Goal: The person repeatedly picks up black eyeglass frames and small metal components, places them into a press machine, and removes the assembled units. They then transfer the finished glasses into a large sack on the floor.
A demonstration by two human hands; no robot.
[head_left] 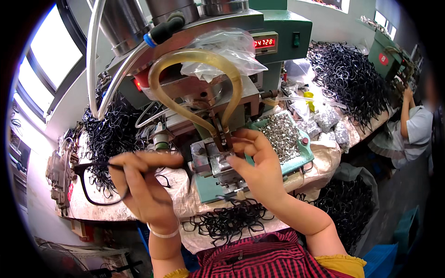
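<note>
My left hand (144,187) is closed on a black eyeglass frame (99,204), held in the air to the left of the machine. One rim of the frame sticks out past my fingers; part of it is hidden by the hand. My right hand (262,169) reaches to the metal fixture (204,160) under the machine's upright copper-coloured jaws (218,139). Its thumb and forefinger come close together at the fixture, and anything between them is too small to make out. Just right of that hand, a green tray (299,163) bears a heap of small metal parts (280,136).
A yellowish hose (157,69) loops over the jaws. Black frames are piled at the left (109,134), at the back right (347,78) and along the front edge (227,220). A sack of frames (345,204) stands at lower right. A person (415,127) works at far right.
</note>
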